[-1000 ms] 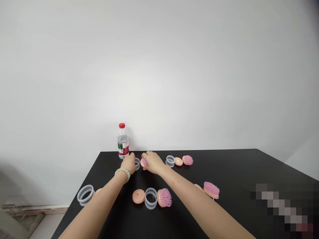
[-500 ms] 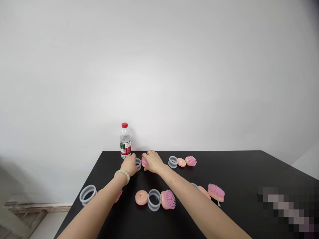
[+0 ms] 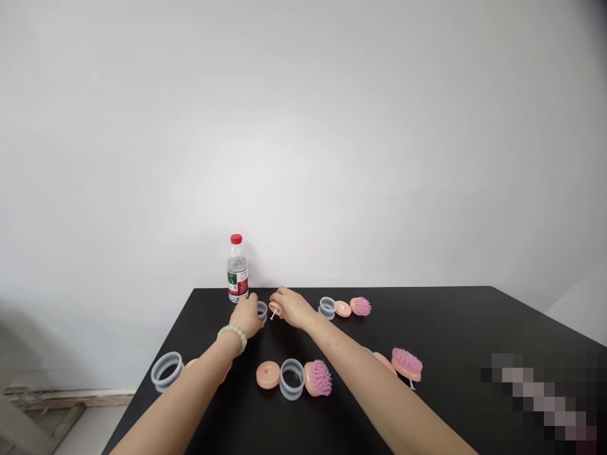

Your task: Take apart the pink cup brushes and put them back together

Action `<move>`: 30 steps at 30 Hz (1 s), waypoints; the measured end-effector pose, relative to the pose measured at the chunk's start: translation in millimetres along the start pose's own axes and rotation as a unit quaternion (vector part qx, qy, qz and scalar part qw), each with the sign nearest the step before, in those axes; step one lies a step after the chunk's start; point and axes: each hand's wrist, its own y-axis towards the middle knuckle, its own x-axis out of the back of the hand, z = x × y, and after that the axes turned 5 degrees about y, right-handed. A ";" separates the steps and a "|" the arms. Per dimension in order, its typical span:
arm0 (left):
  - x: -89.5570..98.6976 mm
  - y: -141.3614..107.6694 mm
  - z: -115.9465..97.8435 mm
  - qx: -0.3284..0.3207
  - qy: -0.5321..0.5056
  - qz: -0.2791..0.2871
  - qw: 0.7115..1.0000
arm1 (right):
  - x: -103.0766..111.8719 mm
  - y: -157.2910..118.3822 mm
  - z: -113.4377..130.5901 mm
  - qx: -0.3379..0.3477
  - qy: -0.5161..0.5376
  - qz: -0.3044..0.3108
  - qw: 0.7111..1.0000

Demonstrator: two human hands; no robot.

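Note:
At the back left of the table my right hand (image 3: 293, 308) grips a peach brush head (image 3: 274, 307) from above, its white stem angled down and to the left. Its bristles are hidden by my fingers. My left hand (image 3: 247, 316), with a beaded bracelet at the wrist, is closed on a translucent plastic ring (image 3: 262, 311) just left of the brush head. A small gap separates ring and stem.
A water bottle (image 3: 237, 275) with a red cap stands behind my left hand. On the black table (image 3: 446, 322) are more translucent rings (image 3: 292, 380), peach discs (image 3: 268, 375) and pink-bristled brush heads (image 3: 318, 378). A white wall (image 3: 379, 158) rises behind.
My right hand has turned the brush head: its pink bristles showed before, and now its white stem shows, pointing down-left. My left hand stays at the ring.

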 end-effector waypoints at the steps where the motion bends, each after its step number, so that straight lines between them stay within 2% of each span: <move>1: -0.5 0.2 0.7 0.000 -0.001 -0.001 1.000 | 0.0 0.2 -0.5 0.012 0.006 0.001 1.000; 4: -1.5 0.9 2.5 -0.001 -0.005 -0.006 1.000 | -0.7 -0.3 -2.4 0.049 0.023 0.010 0.998; 7: -2.3 0.8 3.4 0.000 -0.010 -0.008 1.000 | -1.2 -2.9 -5.7 0.058 0.033 0.006 0.998; 12: 0.5 -1.8 3.6 0.005 -0.029 -0.016 0.999 | 6.0 -10.5 -13.9 0.018 0.043 -0.040 0.998; 18: 17.6 -18.0 5.5 -0.004 -0.085 -0.047 0.995 | 18.8 -22.8 -26.6 -0.033 0.026 -0.072 0.997; 21: 24.2 -39.4 4.2 -0.029 -0.134 -0.071 0.988 | 16.7 -21.5 -26.8 -0.016 0.010 -0.058 0.998; 24: 23.7 -70.9 1.0 -0.061 -0.185 -0.093 0.976 | 8.7 -10.1 -21.2 0.021 -0.011 -0.028 0.999; 27: 15.2 -106.5 1.3 -0.091 -0.228 -0.108 0.963 | 0.0 6.3 -14.7 0.034 -0.031 0.000 0.999; 30: 1.9 -137.6 7.8 -0.120 -0.303 -0.158 0.932 | -5.2 18.7 -11.5 0.031 -0.044 0.015 0.998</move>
